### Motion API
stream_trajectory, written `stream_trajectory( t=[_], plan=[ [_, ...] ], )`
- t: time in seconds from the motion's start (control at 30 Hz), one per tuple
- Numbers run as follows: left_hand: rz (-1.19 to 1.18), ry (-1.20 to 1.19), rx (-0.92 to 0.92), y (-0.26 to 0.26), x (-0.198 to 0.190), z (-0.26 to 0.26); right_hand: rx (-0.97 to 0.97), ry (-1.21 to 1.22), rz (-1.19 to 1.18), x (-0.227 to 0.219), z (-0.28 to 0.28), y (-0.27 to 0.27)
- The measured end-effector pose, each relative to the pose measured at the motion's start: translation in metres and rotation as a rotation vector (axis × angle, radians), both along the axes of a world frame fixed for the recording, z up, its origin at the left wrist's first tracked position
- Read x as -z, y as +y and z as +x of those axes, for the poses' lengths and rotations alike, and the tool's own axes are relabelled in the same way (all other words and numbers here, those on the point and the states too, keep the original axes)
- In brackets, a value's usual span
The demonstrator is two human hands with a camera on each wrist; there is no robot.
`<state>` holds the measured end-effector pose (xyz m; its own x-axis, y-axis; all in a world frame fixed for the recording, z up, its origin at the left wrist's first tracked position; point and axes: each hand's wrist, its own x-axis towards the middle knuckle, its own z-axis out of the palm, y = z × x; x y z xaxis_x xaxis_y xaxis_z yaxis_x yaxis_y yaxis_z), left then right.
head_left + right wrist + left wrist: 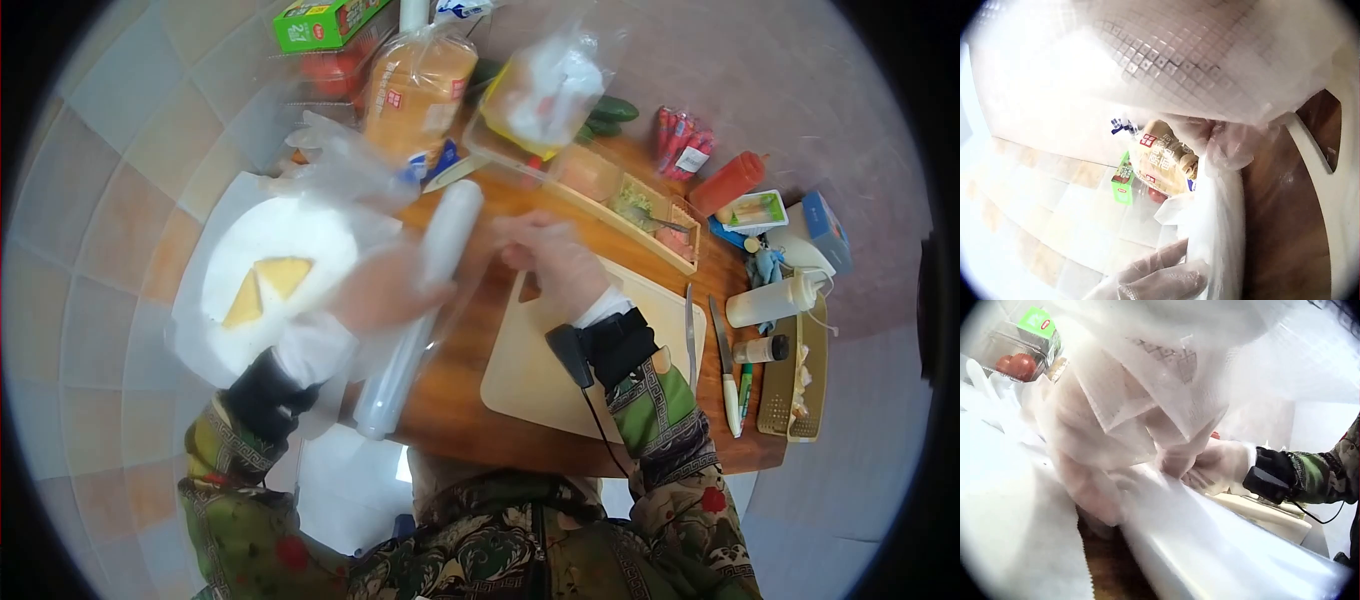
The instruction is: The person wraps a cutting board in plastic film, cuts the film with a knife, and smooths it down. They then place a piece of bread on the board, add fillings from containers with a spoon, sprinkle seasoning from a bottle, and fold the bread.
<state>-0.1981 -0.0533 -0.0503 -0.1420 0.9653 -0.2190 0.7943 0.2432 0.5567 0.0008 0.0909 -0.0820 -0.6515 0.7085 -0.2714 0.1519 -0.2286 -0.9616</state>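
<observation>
here, the left hand [385,292] holds the plastic roll [405,365] — the right hand [562,270] pinches thin film [1113,406].

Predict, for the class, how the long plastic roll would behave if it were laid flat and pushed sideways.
The roll would probably turn and travel easily, since it is a long, round cylinder. Its glossy surface suggests it may be slippery. It looks straight without sagging, so its body is likely fairly stiff.
</observation>
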Motion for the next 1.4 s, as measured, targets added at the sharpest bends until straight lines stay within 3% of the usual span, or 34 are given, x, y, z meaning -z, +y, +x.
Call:
stream_trajectory(
  t=[0.17, 0.23, 0.37, 0.5, 0.57, 0.73, 0.87, 1.07, 1.4],
  plan=[
    [0.034, -0.035, -0.018, 0.003, 0.02, -0.01, 0.051, 0.039, -0.001, 0.006, 0.001, 0.004],
    [0.008, -0.073, -0.031, 0.002, 0.012, -0.008, 0.112, 0.13, 0.186, 0.013, 0.004, 0.001],
    [-0.02, -0.092, -0.031, 0.005, 0.02, -0.012, 0.186, 0.214, 0.006, -0.006, 0.014, -0.002],
    [-0.041, -0.089, -0.089, 0.003, 0.021, -0.014, 0.271, 0.085, -0.056, -0.023, 0.025, -0.037],
    [-0.038, -0.191, -0.173, 0.002, 0.015, -0.013, 0.014, -0.075, -0.041, -0.031, 0.035, -0.054],
    [-0.059, -0.528, -0.258, -0.002, 0.007, -0.014, -0.243, -0.168, -0.014, -0.037, 0.042, -0.083],
    [0.014, -0.828, -0.264, -0.007, 0.013, -0.018, -0.22, -0.116, -0.145, -0.03, 0.039, -0.089],
    [-0.012, -1.022, -0.35, -0.011, -0.017, 0.0, -0.23, 0.063, -0.202, -0.031, 0.037, -0.093],
    [0.007, -1.007, -0.326, -0.009, -0.024, 0.012, -0.143, 0.266, -0.206, -0.028, 0.03, -0.09]
  ],
)
